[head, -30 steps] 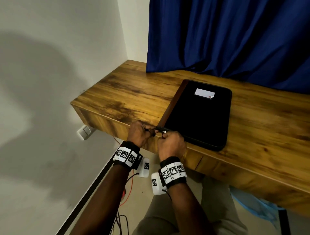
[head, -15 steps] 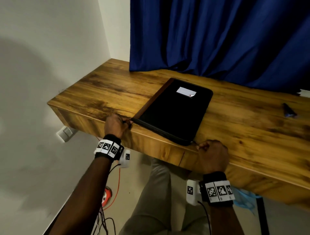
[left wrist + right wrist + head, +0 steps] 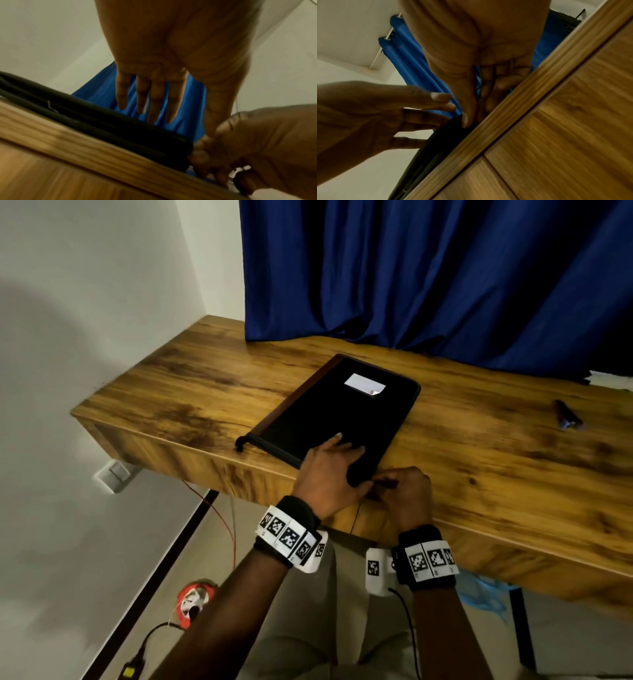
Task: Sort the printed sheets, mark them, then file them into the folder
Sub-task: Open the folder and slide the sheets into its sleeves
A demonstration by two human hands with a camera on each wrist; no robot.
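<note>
Left hand (image 3: pixel 330 470) has moved onto one folder (image 3: pixel 337 410); right hand (image 3: pixel 409 491) pinches its zipper.

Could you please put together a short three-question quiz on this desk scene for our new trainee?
1. True or false: the left hand lies flat on the black folder.
2. What does the right hand pinch at the folder's near corner: A) the zip pull, B) the pen, C) the curtain?
3. What small object lies far right on the desk?

Key: 1 true; 2 A; 3 a dark pen.
</note>
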